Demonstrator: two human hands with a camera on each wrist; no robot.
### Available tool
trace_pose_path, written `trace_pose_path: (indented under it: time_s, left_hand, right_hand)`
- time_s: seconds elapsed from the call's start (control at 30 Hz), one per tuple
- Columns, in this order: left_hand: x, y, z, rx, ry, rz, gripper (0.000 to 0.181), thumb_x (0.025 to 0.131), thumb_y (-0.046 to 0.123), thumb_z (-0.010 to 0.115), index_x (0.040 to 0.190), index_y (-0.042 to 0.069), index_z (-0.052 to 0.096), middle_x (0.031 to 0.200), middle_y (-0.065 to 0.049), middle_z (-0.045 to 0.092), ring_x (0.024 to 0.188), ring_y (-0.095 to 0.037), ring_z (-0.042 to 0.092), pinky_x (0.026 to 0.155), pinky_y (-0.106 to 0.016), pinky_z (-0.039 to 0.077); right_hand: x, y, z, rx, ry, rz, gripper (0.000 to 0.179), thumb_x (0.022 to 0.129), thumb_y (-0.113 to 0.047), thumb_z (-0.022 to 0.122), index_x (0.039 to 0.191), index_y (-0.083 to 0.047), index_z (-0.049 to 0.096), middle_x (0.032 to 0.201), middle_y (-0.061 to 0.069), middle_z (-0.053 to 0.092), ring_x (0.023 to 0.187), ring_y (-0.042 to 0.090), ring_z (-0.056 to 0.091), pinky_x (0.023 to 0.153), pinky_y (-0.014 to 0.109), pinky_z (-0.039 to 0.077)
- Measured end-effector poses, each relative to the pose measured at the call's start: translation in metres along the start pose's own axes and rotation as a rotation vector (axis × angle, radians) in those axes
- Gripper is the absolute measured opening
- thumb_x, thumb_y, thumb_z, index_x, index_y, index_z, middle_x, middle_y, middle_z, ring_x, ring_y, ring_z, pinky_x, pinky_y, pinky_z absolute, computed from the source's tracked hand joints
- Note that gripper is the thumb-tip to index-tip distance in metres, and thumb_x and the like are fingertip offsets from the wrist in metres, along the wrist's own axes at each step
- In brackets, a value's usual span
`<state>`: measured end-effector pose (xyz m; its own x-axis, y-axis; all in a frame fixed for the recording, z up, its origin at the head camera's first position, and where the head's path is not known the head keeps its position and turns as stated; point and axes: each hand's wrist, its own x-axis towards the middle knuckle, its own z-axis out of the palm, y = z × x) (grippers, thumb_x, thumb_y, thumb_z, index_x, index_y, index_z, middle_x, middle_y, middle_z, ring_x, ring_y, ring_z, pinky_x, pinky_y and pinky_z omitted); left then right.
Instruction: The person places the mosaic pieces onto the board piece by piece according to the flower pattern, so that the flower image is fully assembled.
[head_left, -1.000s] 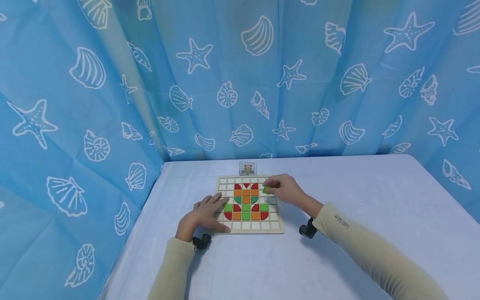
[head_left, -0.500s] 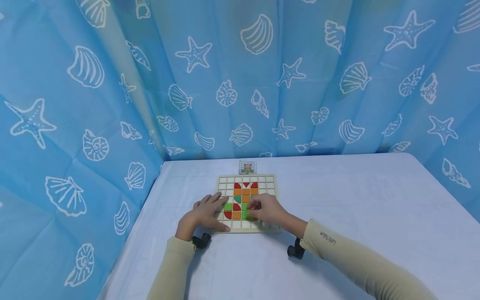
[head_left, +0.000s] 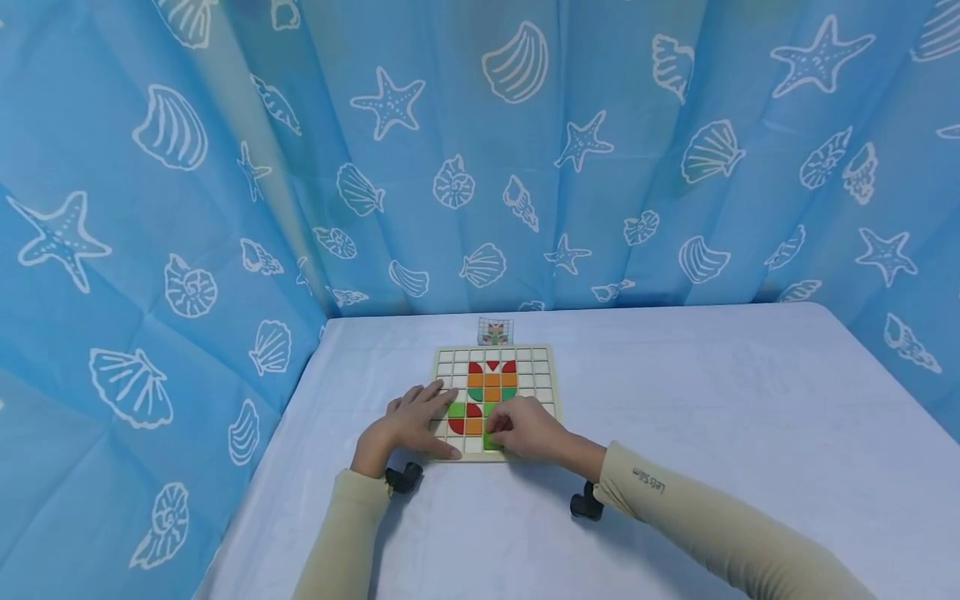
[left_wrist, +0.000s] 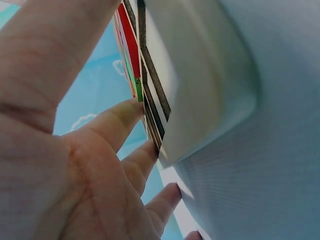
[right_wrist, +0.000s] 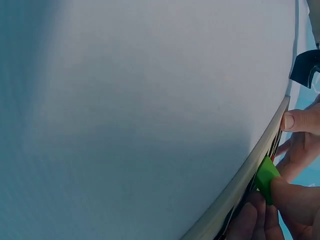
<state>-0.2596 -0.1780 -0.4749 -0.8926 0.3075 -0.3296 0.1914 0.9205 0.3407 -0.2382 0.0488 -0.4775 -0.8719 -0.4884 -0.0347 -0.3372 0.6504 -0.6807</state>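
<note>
A square wooden grid board [head_left: 542, 367] lies on the table with a flower-like pattern of red, orange and green tiles. My left hand [head_left: 408, 421] rests with spread fingers along its left edge; the left wrist view shows fingertips [left_wrist: 132, 107] against the board's side and grid. Over the lower middle of the board, my right hand [head_left: 528, 429] pinches a light green square tile [right_wrist: 268, 177] between thumb and fingers. That tile is tilted close over the bottom row, below the green column. The hand hides the lower right part of the pattern.
Behind the board stands a small pattern card [head_left: 496, 331] showing a similar coloured figure. A white cloth covers the table [head_left: 675, 375], and a blue curtain [head_left: 480, 167] with shell and starfish prints hangs behind and to the left.
My right hand has moved from the board's upper right down and left to its lower middle, carrying the green tile. My left hand has stayed in place.
</note>
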Motion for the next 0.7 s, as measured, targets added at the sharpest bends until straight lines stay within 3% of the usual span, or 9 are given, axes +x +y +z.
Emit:
trace_pose_path:
  time_s: [0.43, 0.7]
  left_hand:
    - [0.0, 0.001, 0.004, -0.007, 0.004, -0.022, 0.104, 0.07, 0.056, 0.083, 0.156, 0.031, 0.03, 0.166, -0.003, 0.019, 0.151, -0.036, 0.014, 0.119, -0.063, 0.017]
    - [0.003, -0.002, 0.007, -0.028, 0.004, 0.019, 0.102, 0.07, 0.055, 0.083, 0.155, 0.032, 0.032, 0.166, -0.005, 0.019, 0.151, -0.038, 0.014, 0.118, -0.065, 0.016]
  right_hand:
    - [-0.003, 0.003, 0.004, -0.109, -0.035, -0.089, 0.005, 0.084, -0.01, 0.077, 0.079, -0.012, 0.077, 0.073, -0.008, 0.07, 0.073, 0.004, 0.06, 0.066, 0.023, 0.053]
    - [-0.008, 0.013, -0.009, 0.038, -0.054, -0.027, 0.005, 0.088, -0.019, 0.075, 0.091, -0.015, 0.076, 0.084, -0.009, 0.07, 0.078, 0.009, 0.059, 0.071, 0.024, 0.052]
